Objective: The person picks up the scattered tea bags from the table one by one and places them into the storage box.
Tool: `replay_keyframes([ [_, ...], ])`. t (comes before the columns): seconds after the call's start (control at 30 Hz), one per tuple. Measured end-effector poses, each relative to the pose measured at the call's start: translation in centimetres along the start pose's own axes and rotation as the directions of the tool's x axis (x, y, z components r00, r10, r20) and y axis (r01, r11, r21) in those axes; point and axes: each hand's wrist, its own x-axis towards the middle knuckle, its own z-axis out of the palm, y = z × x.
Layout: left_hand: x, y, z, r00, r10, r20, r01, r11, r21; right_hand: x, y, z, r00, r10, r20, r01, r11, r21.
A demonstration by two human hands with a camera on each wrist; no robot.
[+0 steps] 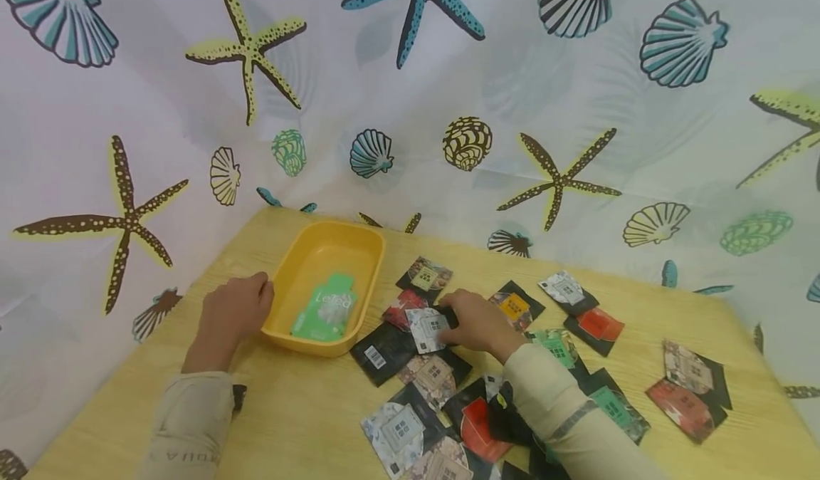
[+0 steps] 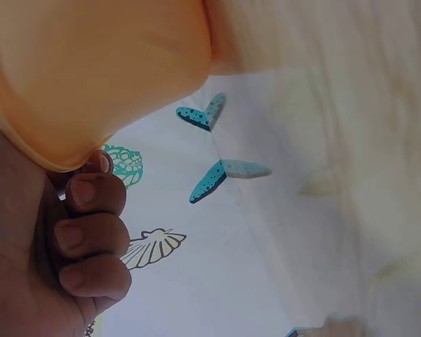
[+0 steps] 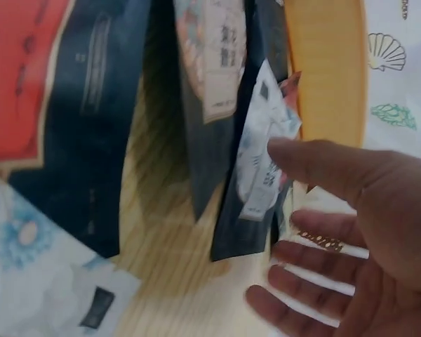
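Observation:
My left hand (image 1: 233, 309) grips the near-left rim of a yellow plastic basin (image 1: 378, 266); the left wrist view shows its fingers curled by the rim (image 2: 38, 158). Inside the basin lies a green packet (image 1: 327, 312) with white lettering. My right hand (image 1: 480, 323) is over the heap of sachets right of the basin. Its thumb overlaps a black-and-white sachet (image 3: 259, 175), seen from the front as a white label (image 1: 426, 329). In the right wrist view, the other fingers (image 3: 316, 263) are loosely extended and spread beside that sachet.
Black sachets with red (image 1: 483, 426), white (image 1: 400, 430) and green (image 1: 611, 405) labels overlap across the wooden table (image 1: 301, 423). More lie at the far right, including a reddish one (image 1: 682, 405). A white cloth (image 1: 410, 102) printed with starfish and shells hangs behind.

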Motion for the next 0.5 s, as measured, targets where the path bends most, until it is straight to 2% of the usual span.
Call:
replay_keyframes([
  [0.2,-0.37,0.26,0.38,1.000,0.010,-0.011,-0.010,1.000,-0.020,0.65,0.79,0.69,0.985,-0.169,0.039,0.166,0.983,0.080],
  [0.3,-0.51,0.39,0.30,1.000,0.011,-0.015,-0.012,1.000,-0.028,0.81,0.90,0.85,0.983,-0.179,0.043,0.176,0.983,0.061],
  [0.5,-0.61,0.45,-0.02,0.999,0.021,-0.042,-0.023,0.999,-0.038,0.92,1.09,0.89,0.992,-0.129,0.002,0.129,0.991,-0.024],
])
